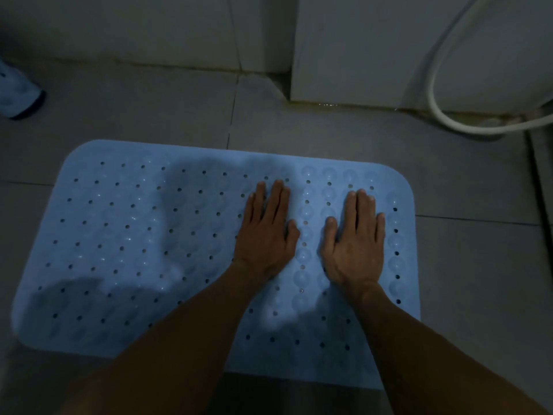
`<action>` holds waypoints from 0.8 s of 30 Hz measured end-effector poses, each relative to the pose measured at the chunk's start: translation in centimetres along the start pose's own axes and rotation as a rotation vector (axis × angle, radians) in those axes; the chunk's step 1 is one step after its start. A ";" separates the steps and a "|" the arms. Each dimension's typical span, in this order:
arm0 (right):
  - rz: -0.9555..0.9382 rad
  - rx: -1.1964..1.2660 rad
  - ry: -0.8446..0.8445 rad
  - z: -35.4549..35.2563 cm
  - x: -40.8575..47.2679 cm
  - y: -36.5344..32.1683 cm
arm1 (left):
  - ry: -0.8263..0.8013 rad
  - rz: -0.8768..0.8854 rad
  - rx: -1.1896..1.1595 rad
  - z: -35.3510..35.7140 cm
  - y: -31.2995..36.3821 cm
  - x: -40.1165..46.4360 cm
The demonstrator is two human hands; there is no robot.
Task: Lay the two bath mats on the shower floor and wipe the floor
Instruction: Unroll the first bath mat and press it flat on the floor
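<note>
Your left hand and right hand both lie flat, palms down and fingers spread out straight, pressing on the right half of the light blue bath mat. The mat lies spread on the grey tiled floor. A white hose curves near the wall, well apart from it.
</note>
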State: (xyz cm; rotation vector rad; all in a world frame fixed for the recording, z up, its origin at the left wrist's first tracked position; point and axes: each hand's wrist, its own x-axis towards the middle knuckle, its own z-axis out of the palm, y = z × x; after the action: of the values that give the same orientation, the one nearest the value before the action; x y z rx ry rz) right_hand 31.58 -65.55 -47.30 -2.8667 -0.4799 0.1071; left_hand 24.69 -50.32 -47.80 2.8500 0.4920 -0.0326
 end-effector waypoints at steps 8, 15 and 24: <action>-0.022 -0.004 -0.023 0.1 0.1 0.1 | -0.029 -0.002 0.032 -0.2 0.2 0.3; -0.039 -0.018 0.070 0.4 -0.1 0.0 | -0.016 -0.018 0.047 -0.2 0.1 0.2; -0.038 -0.001 0.049 0.3 -0.5 0.0 | 0.010 0.019 0.021 0.0 -0.1 -0.2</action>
State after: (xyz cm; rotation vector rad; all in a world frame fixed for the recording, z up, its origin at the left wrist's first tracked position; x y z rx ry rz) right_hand 31.09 -65.64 -47.62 -2.8525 -0.5253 0.0293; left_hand 24.46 -50.32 -47.80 2.8763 0.4692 -0.0207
